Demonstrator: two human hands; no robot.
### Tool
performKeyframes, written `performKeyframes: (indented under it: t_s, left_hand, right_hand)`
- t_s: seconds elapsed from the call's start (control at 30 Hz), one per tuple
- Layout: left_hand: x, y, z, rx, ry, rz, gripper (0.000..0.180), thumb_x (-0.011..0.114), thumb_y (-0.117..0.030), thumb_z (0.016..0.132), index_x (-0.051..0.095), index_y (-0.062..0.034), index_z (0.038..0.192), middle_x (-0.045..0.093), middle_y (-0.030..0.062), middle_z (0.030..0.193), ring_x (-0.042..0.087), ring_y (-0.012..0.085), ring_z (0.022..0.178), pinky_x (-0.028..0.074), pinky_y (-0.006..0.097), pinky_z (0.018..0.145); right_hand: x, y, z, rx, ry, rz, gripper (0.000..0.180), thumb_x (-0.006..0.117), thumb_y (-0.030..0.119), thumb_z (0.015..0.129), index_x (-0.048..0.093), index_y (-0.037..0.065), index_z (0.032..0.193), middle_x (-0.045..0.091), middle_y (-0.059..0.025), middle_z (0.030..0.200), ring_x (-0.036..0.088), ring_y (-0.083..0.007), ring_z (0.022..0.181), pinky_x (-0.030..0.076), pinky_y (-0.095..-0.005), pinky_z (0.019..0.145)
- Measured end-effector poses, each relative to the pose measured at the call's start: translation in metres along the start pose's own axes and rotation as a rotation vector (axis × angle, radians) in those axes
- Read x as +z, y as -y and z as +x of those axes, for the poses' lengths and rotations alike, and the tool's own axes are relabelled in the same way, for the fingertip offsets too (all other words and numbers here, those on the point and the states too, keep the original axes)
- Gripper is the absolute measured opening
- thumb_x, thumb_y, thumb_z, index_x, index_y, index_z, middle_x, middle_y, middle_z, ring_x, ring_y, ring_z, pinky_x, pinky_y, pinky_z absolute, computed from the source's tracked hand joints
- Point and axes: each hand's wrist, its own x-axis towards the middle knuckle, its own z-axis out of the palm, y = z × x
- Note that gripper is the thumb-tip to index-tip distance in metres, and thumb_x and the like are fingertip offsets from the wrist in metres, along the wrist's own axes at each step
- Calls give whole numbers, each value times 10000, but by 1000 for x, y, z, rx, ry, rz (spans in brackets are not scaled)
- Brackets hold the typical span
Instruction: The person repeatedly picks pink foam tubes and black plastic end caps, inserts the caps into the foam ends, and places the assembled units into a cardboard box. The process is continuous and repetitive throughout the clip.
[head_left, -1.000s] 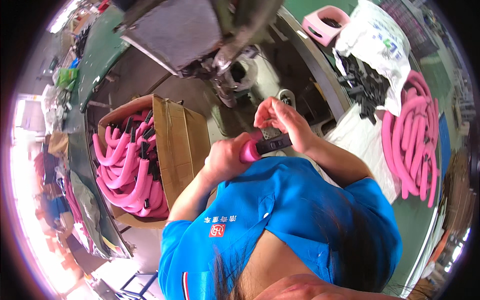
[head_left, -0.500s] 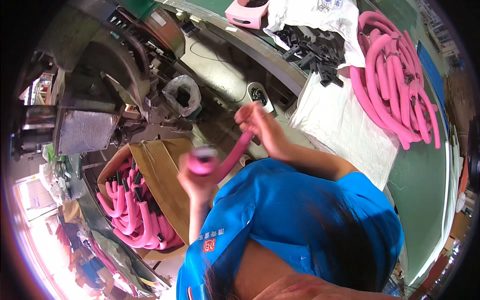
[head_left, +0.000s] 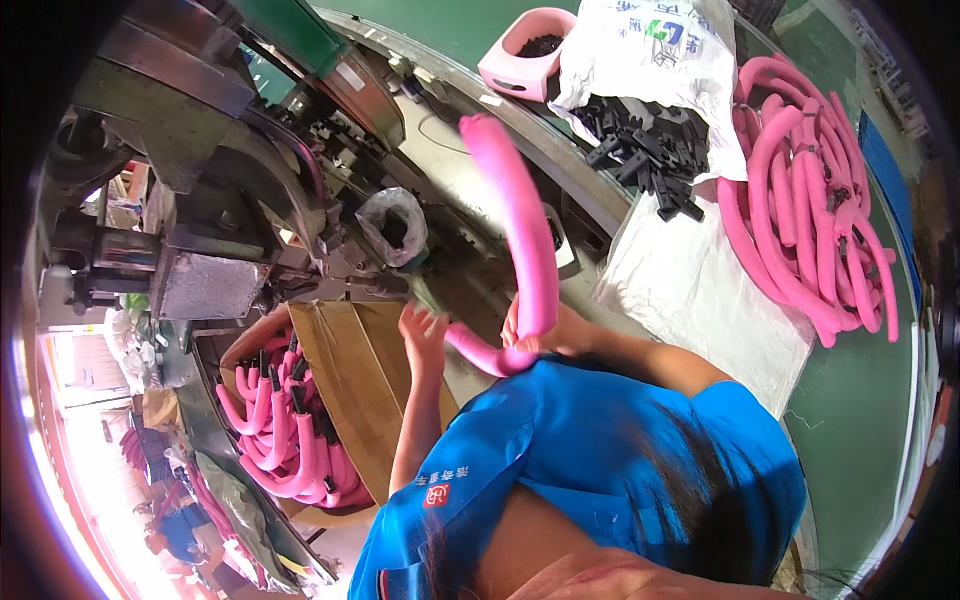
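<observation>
A bent pink foam-covered tube (head_left: 530, 230) is in front of my chest. One long arm of it rises away from me, and its far end is smeared by motion. My right hand (head_left: 540, 328) is closed round the tube near its bend, with part of the fingers hidden behind the foam. The tube's shorter end points left, toward my left hand (head_left: 424, 332). That hand is raised just beside this end, fingers apart, and appears to hold nothing.
At left a cardboard box (head_left: 350, 360) holds several pink tubes with black ends. More pink tubes (head_left: 790, 190) lie piled on the green table (head_left: 850, 420) at right. Black plastic parts (head_left: 650, 150) spill from a white sack (head_left: 650, 50) beside a pink bin (head_left: 520, 70). Ahead are a lined bin (head_left: 375, 225) and machinery (head_left: 210, 240).
The tube has swung round, so its long arm now points away from me. My left hand has let go of it; my right hand has come down nearer my chest and grips the bend.
</observation>
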Motion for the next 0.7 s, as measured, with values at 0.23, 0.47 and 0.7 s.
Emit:
performKeyframes:
  t_s: [0.23, 0.47, 0.7]
  left_hand:
    - [47, -256, 4, 589, 547, -554, 1031, 727, -144, 776, -51, -145, 1454, 394, 204, 1304, 539, 269, 1061, 493, 405, 845]
    - [54, -267, -15, 465, 531, -403, 728, 659, 38, 719, 193, -148, 1246, 491, 126, 1010, 571, 188, 844, 533, 354, 681]
    - [41, -241, -58, 92, 798, -707, 658, 649, 106, 695, 270, -156, 1165, 501, 78, 941, 564, 157, 781, 507, 316, 635]
  right_hand:
    - [19, -5, -16, 67, 160, -475, 309, 774, 127, 749, 575, 60, 976, 597, -48, 940, 571, -156, 888, 470, -314, 808]
    - [18, -25, -23, -47, 102, -531, 360, 792, 149, 714, 583, 58, 991, 609, -36, 852, 576, -139, 856, 467, -320, 763]
    - [18, -50, -23, 116, -175, -233, 491, 767, 119, 716, 534, 55, 1143, 583, -83, 1157, 557, -163, 1033, 457, -331, 858]
